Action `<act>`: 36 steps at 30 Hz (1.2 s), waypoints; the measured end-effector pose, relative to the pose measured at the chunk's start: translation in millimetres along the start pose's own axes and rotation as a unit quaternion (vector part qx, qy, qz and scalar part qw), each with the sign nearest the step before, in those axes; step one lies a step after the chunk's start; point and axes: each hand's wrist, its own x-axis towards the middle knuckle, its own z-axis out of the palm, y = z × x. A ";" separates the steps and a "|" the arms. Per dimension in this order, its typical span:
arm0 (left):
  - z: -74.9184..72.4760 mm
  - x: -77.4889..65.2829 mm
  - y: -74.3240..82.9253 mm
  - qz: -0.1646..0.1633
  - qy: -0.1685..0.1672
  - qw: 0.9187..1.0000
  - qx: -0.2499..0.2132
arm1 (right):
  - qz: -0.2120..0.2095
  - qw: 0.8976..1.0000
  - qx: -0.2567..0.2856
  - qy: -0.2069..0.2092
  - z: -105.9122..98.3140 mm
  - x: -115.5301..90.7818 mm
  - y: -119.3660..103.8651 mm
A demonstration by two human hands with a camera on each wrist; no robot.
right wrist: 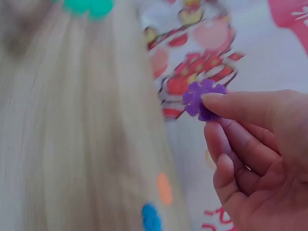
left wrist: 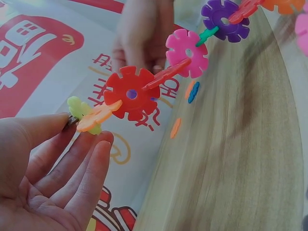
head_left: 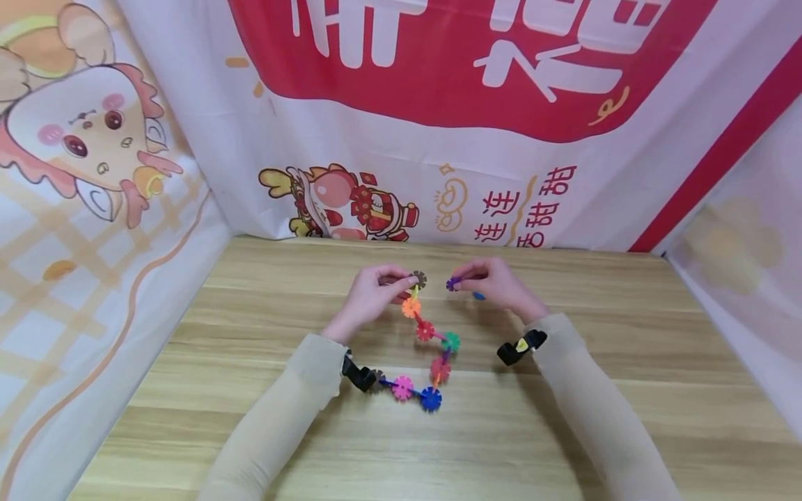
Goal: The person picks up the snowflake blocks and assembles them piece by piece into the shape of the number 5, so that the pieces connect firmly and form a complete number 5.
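Note:
My left hand (head_left: pixel 376 291) pinches a dark brown notched snowflake disc (head_left: pixel 420 280) at one end of a chain of interlocked plastic discs. From there the chain bends down toward me through a yellow-green disc (left wrist: pixel 83 111), an orange disc (head_left: pixel 411 307), a red disc (head_left: pixel 425 330) and several others. A blue disc (head_left: pixel 430 399) and a pink disc (head_left: pixel 403 388) lie in its near part, close to the left wrist. To the right, my right hand (head_left: pixel 493 282) holds a loose purple disc (right wrist: pixel 204 99) between thumb and fingers. A gap separates the purple disc from the brown one.
A loose blue disc (right wrist: pixel 151 217) and an orange disc (right wrist: pixel 164 188) lie on the wooden table (head_left: pixel 532 445) near the right hand. Behind the table's far edge hangs a printed cloth (head_left: pixel 382 132). Cloth walls also stand at the left and right.

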 end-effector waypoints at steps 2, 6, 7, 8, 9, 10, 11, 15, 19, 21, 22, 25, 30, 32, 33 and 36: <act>0.0 -0.3 0.3 -0.002 -0.004 1.000 0.000 | -0.018 1.000 0.015 0.009 0.0 -3.3 -7.9; 0.5 -0.2 -0.1 -0.002 -0.006 1.000 0.000 | -0.032 0.998 0.042 0.032 3.0 -8.6 -21.5; 0.7 -0.3 -0.1 -0.002 -0.006 1.000 0.000 | -0.035 0.997 0.047 0.040 4.4 -9.3 -23.1; 1.0 -0.3 -0.3 0.000 -0.006 1.000 0.000 | -0.040 0.997 0.053 0.046 5.9 -9.9 -25.2; 1.3 -0.4 -0.2 0.001 -0.006 1.000 -0.001 | -0.042 0.996 0.059 0.053 7.3 -10.6 -27.2; 1.6 -0.3 -0.3 0.002 -0.005 1.000 -0.002 | -0.045 0.995 0.066 0.059 8.9 -11.1 -29.0; 1.9 0.0 -0.8 0.003 -0.006 1.000 -0.003 | -0.048 0.994 0.074 0.064 10.5 -11.5 -30.3; 3.5 0.3 -0.9 0.006 -0.009 1.000 -0.009 | -0.064 0.990 0.104 0.071 16.4 -13.0 -34.0; 4.5 -0.3 -0.4 0.008 -0.008 1.000 -0.012 | -0.077 0.987 0.120 0.069 20.4 -14.0 -35.7; 5.1 0.0 -1.0 0.008 -0.006 1.000 -0.012 | -0.079 0.987 0.121 0.065 21.9 -13.9 -36.1; 5.3 0.1 -1.4 0.008 -0.006 1.000 -0.012 | -0.079 0.988 0.122 0.061 22.5 -13.8 -36.0; 6.3 -0.1 -1.5 0.005 -0.005 1.000 -0.010 | -0.079 0.988 0.121 0.052 23.6 -13.8 -37.0; 7.0 -0.8 -0.1 0.007 -0.006 1.000 0.002 | -0.085 0.988 0.124 0.038 23.4 -11.4 -35.7; 7.0 -0.9 0.0 0.011 -0.006 1.000 0.009 | -0.088 0.988 0.122 0.027 22.2 -9.9 -33.6; 7.3 -1.2 0.3 0.013 -0.006 1.000 0.014 | -0.089 0.989 0.120 0.021 21.3 -9.5 -33.0; 8.7 -2.4 1.1 0.019 -0.002 1.000 0.024 | -0.089 0.989 0.116 0.006 19.3 -8.4 -31.2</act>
